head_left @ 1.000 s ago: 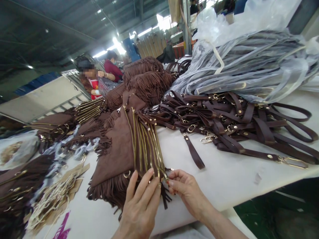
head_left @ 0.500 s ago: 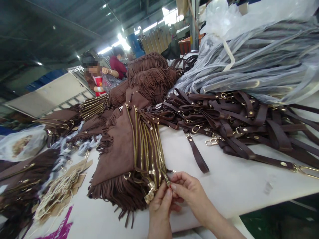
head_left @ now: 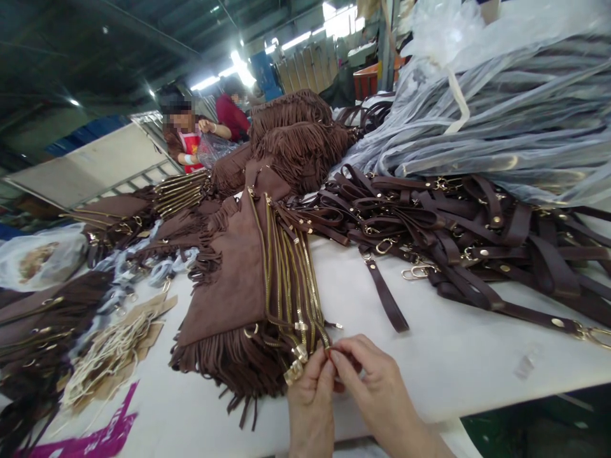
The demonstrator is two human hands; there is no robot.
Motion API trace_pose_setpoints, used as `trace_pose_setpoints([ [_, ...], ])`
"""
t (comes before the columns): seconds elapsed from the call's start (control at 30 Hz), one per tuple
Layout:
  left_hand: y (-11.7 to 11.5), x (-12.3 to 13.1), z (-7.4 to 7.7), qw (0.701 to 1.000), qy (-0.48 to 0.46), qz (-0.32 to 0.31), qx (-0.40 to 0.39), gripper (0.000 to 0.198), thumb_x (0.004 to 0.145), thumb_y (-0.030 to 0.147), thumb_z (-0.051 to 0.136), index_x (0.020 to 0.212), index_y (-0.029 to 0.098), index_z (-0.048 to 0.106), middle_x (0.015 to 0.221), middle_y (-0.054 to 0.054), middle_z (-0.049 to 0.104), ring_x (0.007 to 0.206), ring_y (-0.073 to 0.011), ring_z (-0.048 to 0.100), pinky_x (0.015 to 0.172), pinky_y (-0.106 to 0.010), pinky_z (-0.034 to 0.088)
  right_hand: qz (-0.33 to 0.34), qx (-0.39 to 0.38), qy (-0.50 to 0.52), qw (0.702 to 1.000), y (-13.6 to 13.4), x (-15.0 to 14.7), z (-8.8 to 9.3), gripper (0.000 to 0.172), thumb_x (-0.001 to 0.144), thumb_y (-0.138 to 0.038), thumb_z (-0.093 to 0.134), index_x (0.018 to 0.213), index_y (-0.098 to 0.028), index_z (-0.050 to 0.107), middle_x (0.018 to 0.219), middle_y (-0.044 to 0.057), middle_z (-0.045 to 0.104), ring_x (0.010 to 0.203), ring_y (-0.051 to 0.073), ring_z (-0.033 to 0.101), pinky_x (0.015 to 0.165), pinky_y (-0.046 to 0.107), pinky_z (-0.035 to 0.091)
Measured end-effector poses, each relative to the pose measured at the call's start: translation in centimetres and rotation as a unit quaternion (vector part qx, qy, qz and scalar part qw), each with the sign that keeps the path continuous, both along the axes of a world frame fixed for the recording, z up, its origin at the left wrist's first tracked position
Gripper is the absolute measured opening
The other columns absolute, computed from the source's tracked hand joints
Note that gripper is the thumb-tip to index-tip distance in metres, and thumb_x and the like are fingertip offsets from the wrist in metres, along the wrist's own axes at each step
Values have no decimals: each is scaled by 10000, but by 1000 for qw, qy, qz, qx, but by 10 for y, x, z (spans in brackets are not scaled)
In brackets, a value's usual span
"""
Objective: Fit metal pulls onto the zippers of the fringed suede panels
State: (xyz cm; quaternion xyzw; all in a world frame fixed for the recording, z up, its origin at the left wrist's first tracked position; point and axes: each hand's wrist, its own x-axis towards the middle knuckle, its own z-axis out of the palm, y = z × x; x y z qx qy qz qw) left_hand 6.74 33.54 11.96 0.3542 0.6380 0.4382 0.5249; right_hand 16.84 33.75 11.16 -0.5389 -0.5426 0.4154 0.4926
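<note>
A stack of brown fringed bags [head_left: 224, 273] with gold zippers lies on the white table, fringe toward me. At the near end of the zippers [head_left: 312, 299], my left hand [head_left: 312, 385] pinches the end of one zipper between thumb and fingers. My right hand [head_left: 375, 375] meets it from the right, its thumb and forefinger pressed together at the same zipper end. Whatever small part lies between the fingertips is mostly hidden. Gold zipper pulls [head_left: 296, 366] hang just left of my left hand. One brown wrist strap [head_left: 386, 296] rests right of the stack.
Brown straps with gold clasps [head_left: 458, 242] are heaped at the right, below plastic-wrapped straps [head_left: 501, 121]. Tags with cream strings [head_left: 109, 350] and a clear plastic bag [head_left: 42, 257] are on the left. Two people stand beyond the table [head_left: 477, 362], one handling plastic.
The view has shifted slightly, moving most things a little to the right in the picture. Both hands remain together at the zipper end, with the right fingers slightly more bent.
</note>
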Motion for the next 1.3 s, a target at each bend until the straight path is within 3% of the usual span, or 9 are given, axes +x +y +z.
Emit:
trace_pose_setpoints([
  [0.1,-5,-2,-7,996,72,-17,47,400,709,494,607,946,184,693,1009,-51,678,912,-179,594,833,-244,485,-6,67,-117,991,-3,-4,1,231,900,-214,371,817,-163,581,786,50,569,719,157,554,645,282,474],
  [0.23,-15,-8,-26,980,139,-55,132,440,832,445,458,1147,167,588,1219,-66,577,1147,-181,503,1059,-277,324,14,98,-224,970,-6,-8,5,265,895,-149,316,931,-128,578,811,77,571,729,187,561,669,330,500],
  [0.43,-15,-23,-43,942,202,-165,212,407,879,257,403,1250,106,470,1257,-102,534,1180,-145,478,1009,-205,361,29,63,-200,977,-4,-9,4,293,888,-163,296,908,-148,588,784,60,570,696,170,556,645,299,480],
  [0.6,-8,-26,-38,892,280,-162,317,390,831,130,445,1214,89,508,1193,-135,572,1084,-152,557,944,-201,417,13,39,-179,983,2,-11,3,279,857,-197,347,653,-162,533,649,23,544,602,131,529,546,238,400],
  [0.7,-9,-26,-42,878,298,-183,328,425,835,112,412,1256,95,461,1202,-149,562,1088,-169,557,922,-228,455,-25,38,-191,981,5,-14,4,270,816,-210,381,571,-167,486,567,-4,510,512,105,482,486,224,337],
  [0.87,-15,-26,-57,916,254,-149,271,401,871,198,351,1235,109,493,1179,-125,594,1101,-170,551,944,-249,448,-62,-43,-150,986,6,-18,2,245,763,-267,412,547,-172,480,545,-16,497,506,102,458,495,219,327],
  [0.97,-14,-24,-49,958,173,-152,168,387,878,268,353,1202,163,538,1171,-84,608,1115,-172,539,965,-257,428,-52,-108,-77,990,5,-18,2,247,735,-325,423,555,-170,492,535,-15,490,528,113,449,519,223,346],
  [1.07,-10,-22,-37,978,109,-152,94,380,869,324,387,1165,176,574,1180,-86,602,1138,-191,519,991,-290,404,-47,-173,14,984,5,-17,4,295,710,-402,436,584,-155,538,533,-5,485,543,129,439,528,239,361],
  [1.3,-8,-22,-44,970,155,-124,138,364,872,329,380,1097,177,622,1076,-77,658,1030,-181,584,947,-256,432,-3,-187,103,977,4,-14,8,369,730,-478,497,683,-133,619,608,29,572,606,158,508,598,263,419],
])
